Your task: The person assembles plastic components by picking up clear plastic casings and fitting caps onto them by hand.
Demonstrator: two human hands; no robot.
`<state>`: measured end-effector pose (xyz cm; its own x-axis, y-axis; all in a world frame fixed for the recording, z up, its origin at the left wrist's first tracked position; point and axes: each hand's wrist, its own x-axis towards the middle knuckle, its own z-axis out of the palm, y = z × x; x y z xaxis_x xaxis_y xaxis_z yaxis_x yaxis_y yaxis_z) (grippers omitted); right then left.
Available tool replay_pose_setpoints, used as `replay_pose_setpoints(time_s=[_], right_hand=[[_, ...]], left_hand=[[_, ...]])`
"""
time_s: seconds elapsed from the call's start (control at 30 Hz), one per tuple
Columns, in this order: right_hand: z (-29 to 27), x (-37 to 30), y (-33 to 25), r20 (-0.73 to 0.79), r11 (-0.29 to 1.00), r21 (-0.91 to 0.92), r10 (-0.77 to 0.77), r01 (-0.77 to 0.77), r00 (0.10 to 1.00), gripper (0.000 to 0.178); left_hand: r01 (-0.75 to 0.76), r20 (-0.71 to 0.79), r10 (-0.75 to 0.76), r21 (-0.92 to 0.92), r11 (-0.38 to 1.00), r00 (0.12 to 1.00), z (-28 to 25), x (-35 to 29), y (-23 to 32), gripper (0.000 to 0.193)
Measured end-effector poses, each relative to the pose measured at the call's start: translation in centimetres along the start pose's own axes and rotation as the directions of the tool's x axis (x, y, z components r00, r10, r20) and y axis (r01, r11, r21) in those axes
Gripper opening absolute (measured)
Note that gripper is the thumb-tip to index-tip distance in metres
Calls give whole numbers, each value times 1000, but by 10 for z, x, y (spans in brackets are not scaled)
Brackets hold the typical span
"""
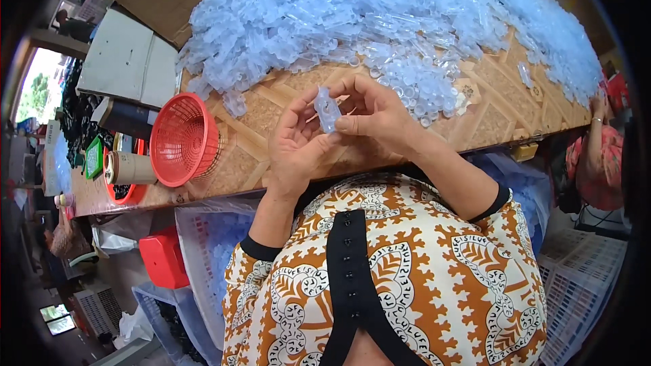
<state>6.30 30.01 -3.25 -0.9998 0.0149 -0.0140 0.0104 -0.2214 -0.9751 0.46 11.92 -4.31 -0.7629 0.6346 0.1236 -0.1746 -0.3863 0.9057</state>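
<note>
A clear, bluish plastic part (328, 112), narrow at the top and wider below, is held upright between my two hands, in front of my chest. My left hand (296, 146) cups it from the left, thumb near its lower end and fingers curled behind. From the other side, my right hand (380, 116) pinches it, with the thumb pressed on its lower right face. Just beyond my hands, a large heap of similar clear plastic parts (325, 13) covers the far side of the table. Small clear rings (413, 91) lie along the heap's near edge.
On the wood-patterned table (247, 146), a red plastic basket (178, 139) stands left, beside a cardboard roll (132, 168) and a white box (125, 54). Below the edge are a red container (164, 257) and white crates (586, 285). Another person's arm (595, 135) shows at far right.
</note>
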Motion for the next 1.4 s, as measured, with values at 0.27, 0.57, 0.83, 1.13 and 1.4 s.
replay_pose_setpoints(time_s=[0.27, 0.57, 0.83, 1.13, 1.4], right_hand=[[-10, -19, -4, 17, 948, -241, -210, 208, 978, 67], [-18, -26, -11, 23, 850, -369, -396, 376, 918, 66], [-13, -32, -12, -31, 768, -422, -544, 483, 838, 61], [-22, -26, -11, 49, 655, -501, -631, 565, 774, 63], [-16, -30, -7, 32, 684, -448, -631, 576, 775, 60]], left_hand=[[-20, 14, 20, 1, 1000, 1000, 26, 0, 15, 74], [8, 61, -10, 18, 1000, 998, 40, 1, 16, 73], [-37, 139, 24, 93, 995, 990, 42, 5, 18, 73], [-91, 103, 76, 148, 985, 992, 37, 9, 10, 71], [-109, 113, 88, 196, 975, 990, 31, 8, 6, 69]])
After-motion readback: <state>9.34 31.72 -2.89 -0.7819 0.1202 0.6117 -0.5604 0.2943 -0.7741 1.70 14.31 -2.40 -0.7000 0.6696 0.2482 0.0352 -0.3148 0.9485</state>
